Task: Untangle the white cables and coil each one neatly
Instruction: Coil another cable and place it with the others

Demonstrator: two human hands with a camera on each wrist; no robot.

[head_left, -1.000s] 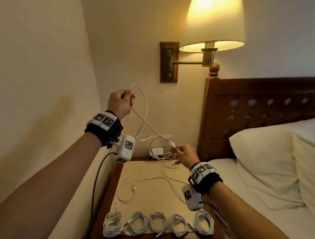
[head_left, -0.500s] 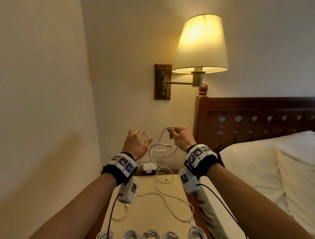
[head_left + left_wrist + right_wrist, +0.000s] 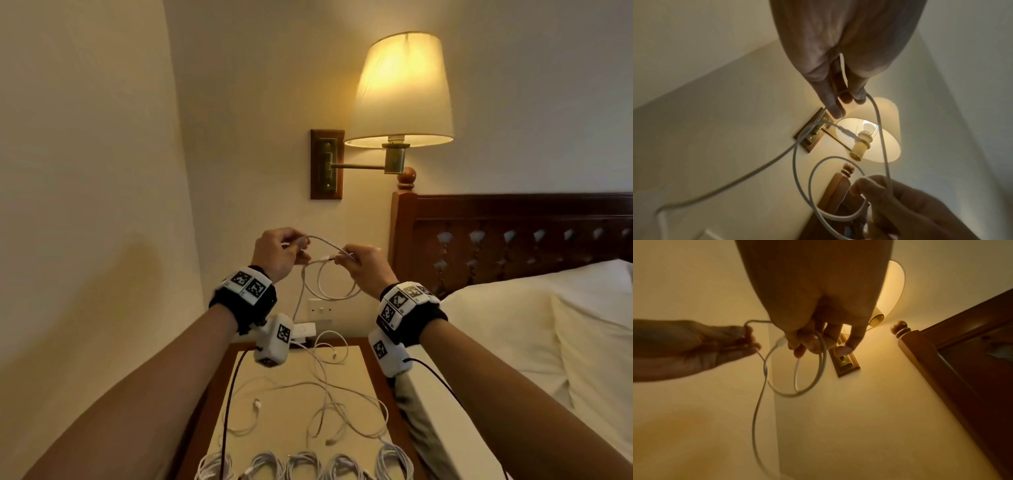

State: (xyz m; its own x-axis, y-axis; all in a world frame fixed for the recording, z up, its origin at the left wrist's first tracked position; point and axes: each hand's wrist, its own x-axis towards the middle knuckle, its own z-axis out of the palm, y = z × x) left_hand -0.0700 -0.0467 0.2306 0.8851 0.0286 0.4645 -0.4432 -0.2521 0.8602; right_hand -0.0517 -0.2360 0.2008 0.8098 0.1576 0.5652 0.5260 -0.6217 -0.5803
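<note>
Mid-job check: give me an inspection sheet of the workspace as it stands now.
Surface: nightstand, cream top with wood rim.
Job's things: held cable hanging in loops between both hands; loose cables tangled on the top; five coiled bundles along the near edge.
Clutter: nothing seen.
Grippers: left hand and right hand each pinch the held cable, raised above the nightstand.
Cables: black wrist-camera leads trailing from both wrists.
Surroundings: lit wall lamp, wooden headboard, pillow, wall socket plate.

Warm, dim light from the lit wall lamp (image 3: pixel 402 92); wrist views blurred, edges distorted, hands shadowed.
</note>
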